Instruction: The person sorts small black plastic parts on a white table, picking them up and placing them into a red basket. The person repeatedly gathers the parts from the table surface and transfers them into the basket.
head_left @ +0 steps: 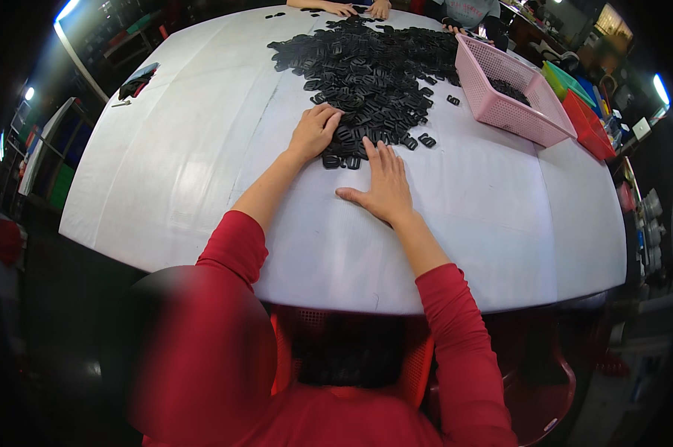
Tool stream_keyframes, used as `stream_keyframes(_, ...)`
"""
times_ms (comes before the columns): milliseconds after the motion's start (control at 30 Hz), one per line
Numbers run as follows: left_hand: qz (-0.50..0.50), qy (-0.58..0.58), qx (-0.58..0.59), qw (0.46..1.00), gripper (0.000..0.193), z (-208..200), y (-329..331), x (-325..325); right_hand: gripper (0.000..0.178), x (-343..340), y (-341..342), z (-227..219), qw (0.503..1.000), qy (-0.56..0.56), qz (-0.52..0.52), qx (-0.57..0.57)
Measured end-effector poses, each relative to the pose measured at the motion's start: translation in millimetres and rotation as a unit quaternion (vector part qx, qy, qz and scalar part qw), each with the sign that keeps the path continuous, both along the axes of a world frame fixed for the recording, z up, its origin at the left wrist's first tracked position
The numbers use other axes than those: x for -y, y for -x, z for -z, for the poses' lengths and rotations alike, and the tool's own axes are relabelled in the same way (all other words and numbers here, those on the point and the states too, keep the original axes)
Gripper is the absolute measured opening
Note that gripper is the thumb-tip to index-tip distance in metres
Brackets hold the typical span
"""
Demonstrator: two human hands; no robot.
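Note:
A large heap of small black plastic buckles (374, 74) spreads from the far edge of the table toward me. My left hand (316, 134) rests at the heap's near left edge, its fingers bent and held together against the buckles. Whatever lies under those fingertips is hidden. Flat on the table at the heap's near edge, my right hand (385, 186) has its fingers spread and thumb out, with nothing held. Its fingertips touch or nearly touch the closest buckles. Just beyond and between my hands lie a few loose buckles (330, 162).
A pink perforated basket (515, 112) with black pieces inside stands at the right, beside a red bin (586, 127) and a green bin (563, 80). Other people's hands (344, 9) work at the far edge. Below the table's near edge is a red basket (418, 357) holding dark contents.

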State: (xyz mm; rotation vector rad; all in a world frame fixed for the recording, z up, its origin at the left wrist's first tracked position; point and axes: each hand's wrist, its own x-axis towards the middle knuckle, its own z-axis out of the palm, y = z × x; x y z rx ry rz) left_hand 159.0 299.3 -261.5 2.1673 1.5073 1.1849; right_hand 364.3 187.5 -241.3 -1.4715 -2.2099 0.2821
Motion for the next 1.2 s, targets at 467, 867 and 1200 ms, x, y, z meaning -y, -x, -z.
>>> stream_keyframes(467, 0.178, -0.009, -0.054, 0.983, 0.042, -15, -90, 181, 0.082, 72, -52, 6, 0.993, -0.05, -0.037, -0.097)
stream_keyframes(867, 0.194, 0.005, -0.107, 0.975, 0.026, -40, -35, 260, 0.038, 128, -117, -12, 0.992, -0.086, 0.072, -0.055)
stream_keyframes(1200, 0.096, -0.064, -0.159, 0.981, 0.026, -44, -35, 266, 0.031, 147, -45, -16, 0.99, -0.134, -0.026, -0.037)
